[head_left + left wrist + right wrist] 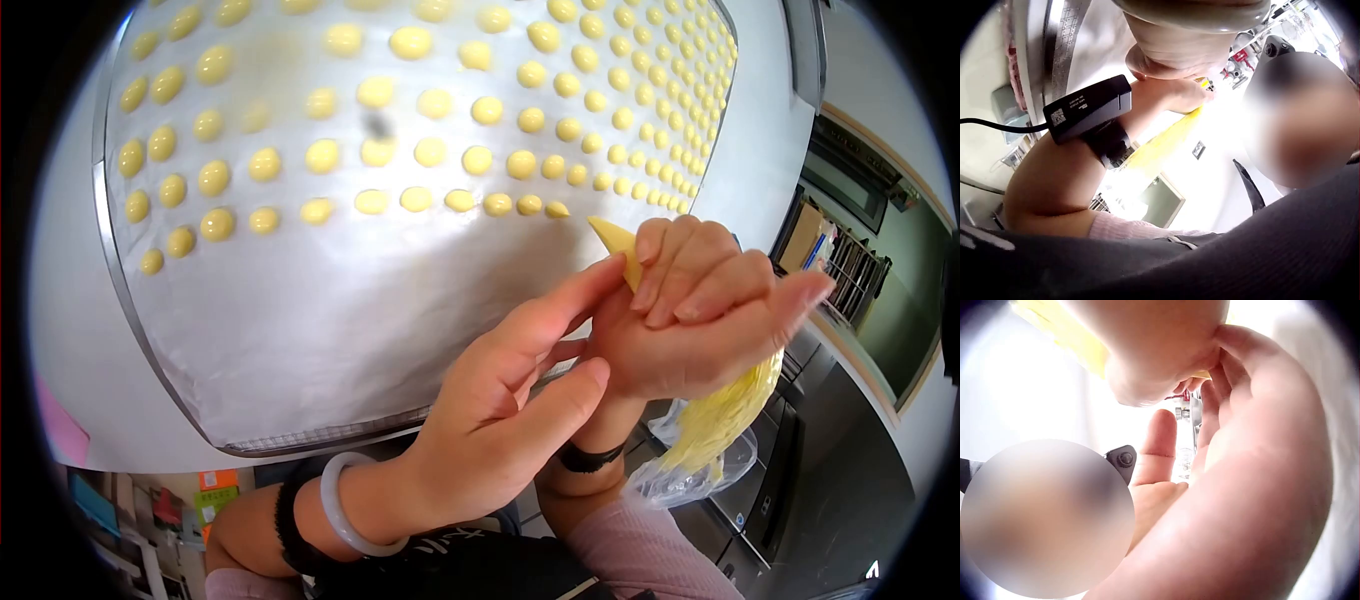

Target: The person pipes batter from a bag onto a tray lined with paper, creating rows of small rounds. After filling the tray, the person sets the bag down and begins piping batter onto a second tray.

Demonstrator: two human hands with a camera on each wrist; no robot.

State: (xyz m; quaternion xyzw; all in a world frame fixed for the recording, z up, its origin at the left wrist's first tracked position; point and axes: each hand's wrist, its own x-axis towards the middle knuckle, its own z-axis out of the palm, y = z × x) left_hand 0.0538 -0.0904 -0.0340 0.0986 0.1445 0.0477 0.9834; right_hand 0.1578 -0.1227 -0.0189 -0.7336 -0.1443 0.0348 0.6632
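Your right hand (690, 320) grips bag (612, 238), tip pointing 11 o'clock toward dots (497, 204) on tray (300, 330). Your left hand (500, 400) not gripping, straight fingers touch bag.

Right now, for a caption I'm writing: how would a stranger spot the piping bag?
On the big lined tray, follow the nearest row of yellow dots rightward. There the right hand grips the piping bag: a pointed yellow cone, unlike the round dots.

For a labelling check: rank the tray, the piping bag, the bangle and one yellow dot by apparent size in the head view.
1. tray, by far the largest
2. piping bag, mostly hidden by the right hand
3. bangle, close to the bag's visible size and nearer the camera, so unsure
4. yellow dot, the smallest
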